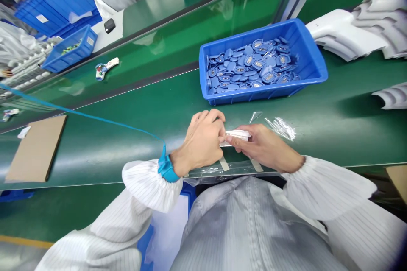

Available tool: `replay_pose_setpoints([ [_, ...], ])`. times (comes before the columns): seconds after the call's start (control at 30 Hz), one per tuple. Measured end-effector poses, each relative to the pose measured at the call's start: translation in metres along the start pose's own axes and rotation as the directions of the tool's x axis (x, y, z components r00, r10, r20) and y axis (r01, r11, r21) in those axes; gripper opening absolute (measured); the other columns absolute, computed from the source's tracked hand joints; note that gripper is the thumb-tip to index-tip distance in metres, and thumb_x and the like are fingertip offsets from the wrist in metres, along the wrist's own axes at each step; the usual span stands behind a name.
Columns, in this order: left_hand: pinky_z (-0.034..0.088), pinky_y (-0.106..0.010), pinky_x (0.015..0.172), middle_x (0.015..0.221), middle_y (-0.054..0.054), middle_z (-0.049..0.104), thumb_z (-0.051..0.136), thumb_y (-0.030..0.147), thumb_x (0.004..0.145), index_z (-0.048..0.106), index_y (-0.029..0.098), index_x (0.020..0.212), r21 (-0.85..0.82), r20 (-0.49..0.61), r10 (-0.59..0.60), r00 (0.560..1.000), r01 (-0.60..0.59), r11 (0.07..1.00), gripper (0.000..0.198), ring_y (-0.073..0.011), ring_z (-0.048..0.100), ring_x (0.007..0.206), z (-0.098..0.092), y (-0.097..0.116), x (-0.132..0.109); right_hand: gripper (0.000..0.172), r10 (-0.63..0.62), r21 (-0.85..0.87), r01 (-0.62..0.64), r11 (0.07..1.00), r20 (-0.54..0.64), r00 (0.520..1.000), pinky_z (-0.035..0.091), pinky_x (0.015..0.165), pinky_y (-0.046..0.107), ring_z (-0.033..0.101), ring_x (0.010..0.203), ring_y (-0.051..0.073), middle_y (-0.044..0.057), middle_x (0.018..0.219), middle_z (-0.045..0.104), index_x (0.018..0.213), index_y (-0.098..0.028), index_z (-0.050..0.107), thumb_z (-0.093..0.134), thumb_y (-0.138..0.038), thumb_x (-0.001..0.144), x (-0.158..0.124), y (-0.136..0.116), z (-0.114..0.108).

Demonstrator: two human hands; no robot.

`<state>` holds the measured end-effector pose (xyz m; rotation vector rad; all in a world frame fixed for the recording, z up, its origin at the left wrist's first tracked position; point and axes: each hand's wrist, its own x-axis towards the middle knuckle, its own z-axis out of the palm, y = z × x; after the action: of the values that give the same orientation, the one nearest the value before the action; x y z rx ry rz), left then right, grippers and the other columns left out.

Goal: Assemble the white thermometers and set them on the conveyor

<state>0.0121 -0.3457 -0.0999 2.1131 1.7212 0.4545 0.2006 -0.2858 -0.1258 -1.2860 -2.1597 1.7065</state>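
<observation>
A small white plastic housing part (239, 135) is held between my two hands, just above the green bench near its front edge. My right hand (265, 143) grips its right end, with the thumb along the near side and the fingers behind. My left hand (203, 141) is closed at the left end, fingers curled and pressed against the part, hiding that end. Around the left wrist is a blue wrist strap (167, 168) with a cord running off to the left. Clear plastic film (281, 129) lies on the bench beyond my right hand.
A blue bin (263, 88) full of small blue plastic pieces stands behind my hands. Stacked white curved shells (348, 35) lie at right, cardboard (36, 148) at left. A green conveyor belt (171, 46) behind carries a white handheld housing (106, 68). Tape strips (224, 163) mark the front edge.
</observation>
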Motion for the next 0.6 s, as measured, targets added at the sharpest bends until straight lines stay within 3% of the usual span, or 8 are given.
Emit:
replay_pose_setpoints([
  [0.07,0.041,-0.046,0.101,0.121,-0.009,0.060,0.071,0.016,0.081,0.055,0.019,0.091,-0.108,-0.109,-0.122,0.987,0.111,0.988,0.019,-0.0268,0.056,0.114,0.002,-0.004,-0.008,0.049,-0.020,0.018,0.021,1.000,-0.022,1.000,0.033,0.049,0.028,0.044,0.047,0.010,-0.002,0.055,0.054,0.072,-0.021,0.059,0.056,-0.066,0.089,-0.002,0.004,0.003],
  [0.13,0.044,-0.043,0.098,0.123,-0.009,0.060,0.079,0.024,0.078,0.055,0.020,0.107,-0.294,-0.165,-0.279,0.946,0.223,0.929,0.039,-0.0265,0.056,0.116,0.002,-0.009,-0.021,0.046,-0.060,0.060,0.063,0.996,-0.055,0.997,0.036,0.050,0.027,0.049,0.050,0.012,-0.002,0.058,0.056,0.082,-0.021,0.062,0.054,-0.066,0.091,-0.007,0.007,0.007],
  [0.23,0.049,-0.035,0.087,0.108,-0.006,0.065,0.078,0.031,0.082,0.058,0.019,0.114,-0.560,-0.063,-0.422,0.904,0.318,0.765,0.040,-0.0211,0.061,0.099,0.006,-0.012,-0.040,0.043,-0.093,0.061,0.102,0.993,-0.129,0.987,0.038,0.054,0.029,0.053,0.057,0.014,-0.002,0.064,0.059,0.097,-0.024,0.064,0.054,-0.066,0.092,-0.014,0.010,0.010],
  [0.33,0.048,-0.029,0.077,0.092,-0.002,0.067,0.073,0.034,0.088,0.063,0.018,0.103,-0.695,-0.027,-0.435,0.900,0.296,0.655,0.025,-0.0154,0.060,0.082,0.012,-0.006,-0.052,0.039,-0.193,-0.103,0.174,0.979,-0.216,0.957,0.041,0.062,0.032,0.059,0.073,0.018,0.003,0.089,0.070,0.106,-0.028,0.067,0.053,-0.062,0.095,-0.019,0.006,0.012],
  [0.43,0.046,-0.027,0.073,0.087,0.001,0.067,0.079,0.030,0.083,0.065,0.019,0.098,-0.669,-0.122,-0.462,0.879,0.271,0.692,0.024,-0.0138,0.058,0.077,0.017,0.005,-0.055,0.032,-0.436,-0.314,0.345,0.885,-0.297,0.849,0.044,0.085,0.039,0.060,0.104,0.024,0.004,0.123,0.068,0.116,-0.030,0.069,0.052,-0.051,0.099,-0.021,-0.006,0.012],
  [0.53,0.045,-0.026,0.072,0.087,0.003,0.068,0.082,0.027,0.080,0.065,0.021,0.096,-0.594,-0.178,-0.439,0.881,0.259,0.761,0.024,-0.0135,0.058,0.077,0.017,0.013,-0.055,0.025,-0.558,-0.482,0.392,0.783,-0.268,0.785,0.039,0.088,0.043,0.059,0.101,0.025,0.003,0.116,0.070,0.105,-0.031,0.073,0.052,-0.044,0.101,-0.022,-0.023,0.012],
  [0.6,0.045,-0.026,0.075,0.090,0.004,0.068,0.081,0.025,0.082,0.065,0.022,0.096,-0.567,-0.196,-0.394,0.898,0.224,0.793,0.022,-0.0133,0.059,0.081,0.014,0.015,-0.056,0.026,-0.586,-0.569,0.386,0.726,-0.219,0.780,0.036,0.083,0.043,0.059,0.090,0.023,0.001,0.102,0.072,0.092,-0.030,0.073,0.052,-0.042,0.101,-0.024,-0.035,0.013],
])
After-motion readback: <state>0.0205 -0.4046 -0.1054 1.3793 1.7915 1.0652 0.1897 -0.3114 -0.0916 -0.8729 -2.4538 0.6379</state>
